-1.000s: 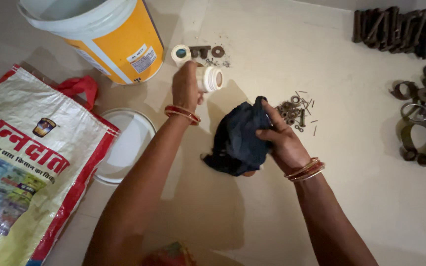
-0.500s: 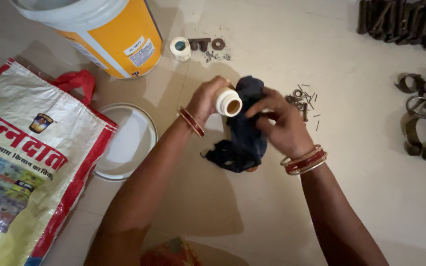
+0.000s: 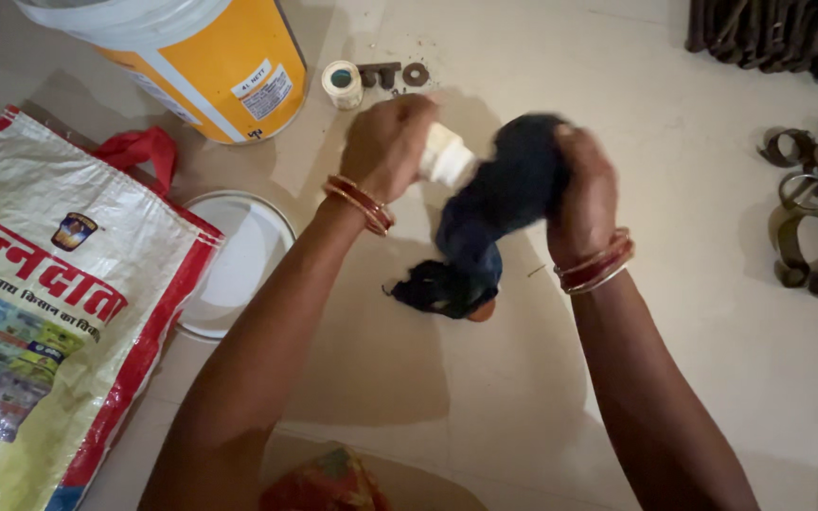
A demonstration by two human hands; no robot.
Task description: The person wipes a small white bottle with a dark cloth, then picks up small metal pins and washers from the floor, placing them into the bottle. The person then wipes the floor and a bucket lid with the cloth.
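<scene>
White fitting (image 3: pixel 447 156) gripped tight in my left hand (image 3: pixel 385 142), right hand (image 3: pixel 587 185) bunching dark cloth (image 3: pixel 499 203) against it; yellow bucket (image 3: pixel 210 61), white lid (image 3: pixel 239 260) nearby.

Two hands work a white fitting and a dark cloth above a tiled floor.

The left hand (image 3: pixel 385 142) grips a white plastic pipe fitting (image 3: pixel 447 158); the right hand (image 3: pixel 584 189) presses a dark blue cloth (image 3: pixel 494 213) against it, the cloth's tail touching the floor (image 3: pixel 693 312). Nearby sit a yellow-and-white bucket (image 3: pixel 210 57), a round white lid (image 3: pixel 243 260), a printed woven sack (image 3: pixel 49 293) and rusty metal rings (image 3: pixel 811 227).
</scene>
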